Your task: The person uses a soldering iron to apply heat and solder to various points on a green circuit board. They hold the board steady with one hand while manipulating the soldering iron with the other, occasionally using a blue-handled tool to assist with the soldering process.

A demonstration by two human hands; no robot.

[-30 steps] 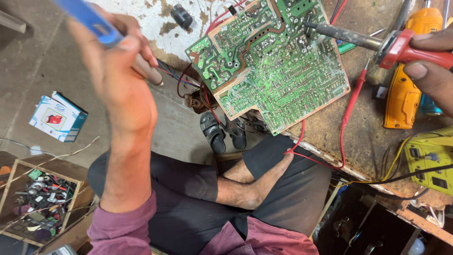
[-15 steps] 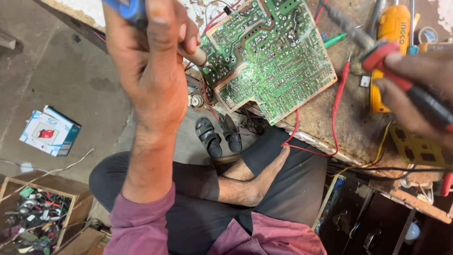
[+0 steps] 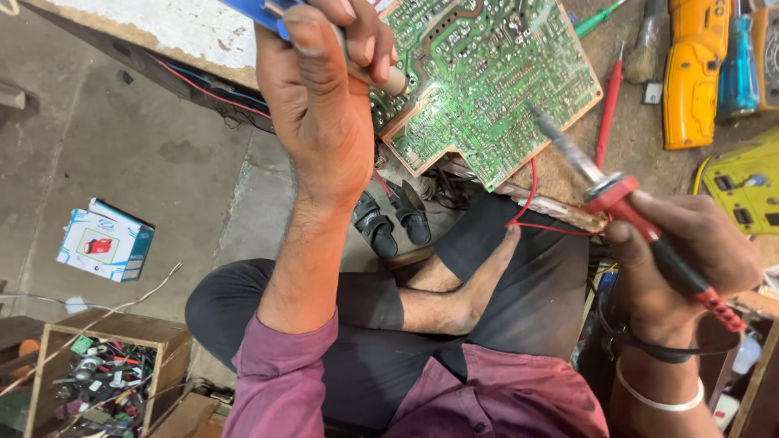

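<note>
Moved since earlier: right hand (image 3: 690, 251) has drawn back, grip closed on red soldering iron (image 3: 625, 203), tip angled at green circuit board (image 3: 479, 81) on bench (image 3: 641, 146); left hand (image 3: 324, 105) clasps blue-handled tool (image 3: 260, 12) (steadying board edge).

Shirt's a maroon, plum-ish button-up of plain cloth (image 3: 519, 397), sleeves rolled up short of the elbows, a small dark button or two showing down the front. Below that, loose black trousers (image 3: 357, 324), and the one foot (image 3: 479, 284) in view is bare. On the wrist by the right hand (image 3: 682, 259) there's a thin white bangle (image 3: 657, 393) plus a black cord loop (image 3: 649, 349). Left hand (image 3: 324, 122) has nothing on it.
</note>
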